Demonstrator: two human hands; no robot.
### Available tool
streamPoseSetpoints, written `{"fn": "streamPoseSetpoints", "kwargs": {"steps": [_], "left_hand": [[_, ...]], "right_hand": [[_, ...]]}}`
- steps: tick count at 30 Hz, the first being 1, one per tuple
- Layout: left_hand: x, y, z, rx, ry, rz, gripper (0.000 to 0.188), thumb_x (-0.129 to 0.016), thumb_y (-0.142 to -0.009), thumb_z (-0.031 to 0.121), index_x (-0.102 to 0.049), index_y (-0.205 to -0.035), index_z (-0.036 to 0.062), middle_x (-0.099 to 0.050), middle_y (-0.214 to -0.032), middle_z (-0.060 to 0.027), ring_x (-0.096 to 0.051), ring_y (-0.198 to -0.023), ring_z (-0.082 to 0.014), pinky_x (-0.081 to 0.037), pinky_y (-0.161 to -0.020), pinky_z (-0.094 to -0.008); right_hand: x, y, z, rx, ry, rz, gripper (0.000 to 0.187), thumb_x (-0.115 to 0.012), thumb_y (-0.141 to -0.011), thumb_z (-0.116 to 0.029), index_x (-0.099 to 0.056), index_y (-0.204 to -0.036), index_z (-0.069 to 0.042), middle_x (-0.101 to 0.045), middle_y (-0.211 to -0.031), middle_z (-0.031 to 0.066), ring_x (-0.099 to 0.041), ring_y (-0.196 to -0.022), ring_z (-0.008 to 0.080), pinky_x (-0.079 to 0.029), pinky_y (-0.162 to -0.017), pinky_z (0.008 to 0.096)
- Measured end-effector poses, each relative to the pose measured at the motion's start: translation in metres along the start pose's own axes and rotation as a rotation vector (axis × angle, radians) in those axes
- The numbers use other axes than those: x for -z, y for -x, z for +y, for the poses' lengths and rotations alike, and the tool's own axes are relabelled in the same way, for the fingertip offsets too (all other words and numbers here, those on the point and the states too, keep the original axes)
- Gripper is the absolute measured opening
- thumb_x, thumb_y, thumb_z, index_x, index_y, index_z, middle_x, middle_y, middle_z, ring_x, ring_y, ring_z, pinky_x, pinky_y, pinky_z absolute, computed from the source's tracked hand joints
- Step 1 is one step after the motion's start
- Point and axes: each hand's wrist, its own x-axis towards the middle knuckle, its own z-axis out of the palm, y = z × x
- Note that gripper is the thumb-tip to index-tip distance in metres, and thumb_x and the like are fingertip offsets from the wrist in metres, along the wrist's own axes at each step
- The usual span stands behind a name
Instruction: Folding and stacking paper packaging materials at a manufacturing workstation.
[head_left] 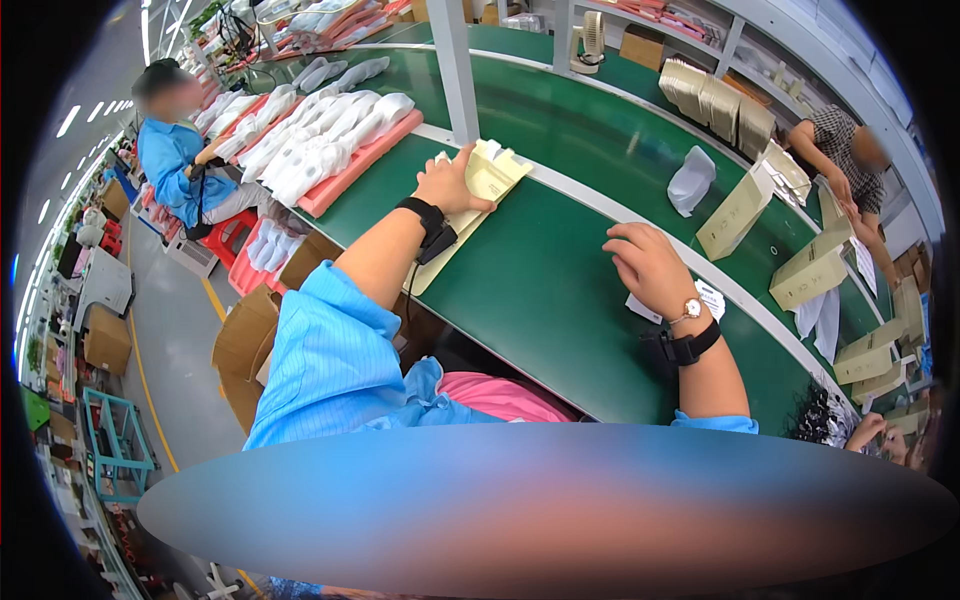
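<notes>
My left hand [452, 186] rests with spread fingers on a flat, cream folding carton [497, 176] at the left of the green work surface. The carton's flaps point away from me, and my hand and wrist cover part of it. Over the surface to the right hovers my right hand [648, 268], its fingers loosely bent and nothing visible in them. White printed paper [711, 297] lies beside and partly behind my right wrist. Both wrists wear black straps, and the right one also has a small watch.
White-wrapped items [325, 140] lie on a pink tray at the left, near a seated co-worker [172, 150]. Beyond a pale rail, a green conveyor [620, 135] carries a white bagged item [691, 182] and upright cream boxes [738, 212]. A grey post [452, 75] stands ahead; another person works far right.
</notes>
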Motion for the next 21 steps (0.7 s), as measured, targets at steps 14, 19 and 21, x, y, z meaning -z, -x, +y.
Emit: {"fn": "streamPoseSetpoints", "kwargs": {"steps": [14,19,21], "left_hand": [[0.033,0.062,0.131,-0.981,0.742,0.782,0.099,-0.084,-0.053,0.016,-0.032,-0.137,0.0167,-0.043,-0.125,-0.0269,-0.052,-0.104,-0.0460,-0.046,-0.088,-0.0481],[0.007,0.059,0.148,-0.999,0.809,0.898,0.103,-0.086,-0.049,0.011,-0.033,-0.136,0.0207,-0.037,-0.130,-0.0271,-0.050,-0.108,-0.0457,-0.045,-0.090,-0.0477],[-0.002,0.055,0.151,-1.070,0.852,0.938,0.104,-0.087,-0.048,0.009,-0.033,-0.136,0.0243,-0.035,-0.131,-0.0255,-0.049,-0.110,-0.0450,-0.045,-0.091,-0.0475]], "right_hand": [[0.025,-0.013,-0.052,-0.012,0.313,0.569,0.059,-0.066,-0.071,-0.004,-0.050,-0.127,-0.006,-0.049,-0.132,0.0130,-0.046,-0.123,0.0276,-0.027,-0.105,0.0490],[0.029,-0.014,-0.058,-0.072,0.430,0.452,0.058,-0.068,-0.071,-0.006,-0.051,-0.126,-0.007,-0.048,-0.133,0.0126,-0.047,-0.124,0.0248,-0.017,-0.108,0.0529],[0.028,-0.011,-0.058,-0.065,0.463,0.424,0.058,-0.067,-0.071,-0.006,-0.051,-0.126,-0.008,-0.049,-0.133,0.0125,-0.048,-0.123,0.0238,-0.015,-0.108,0.0533]]}}
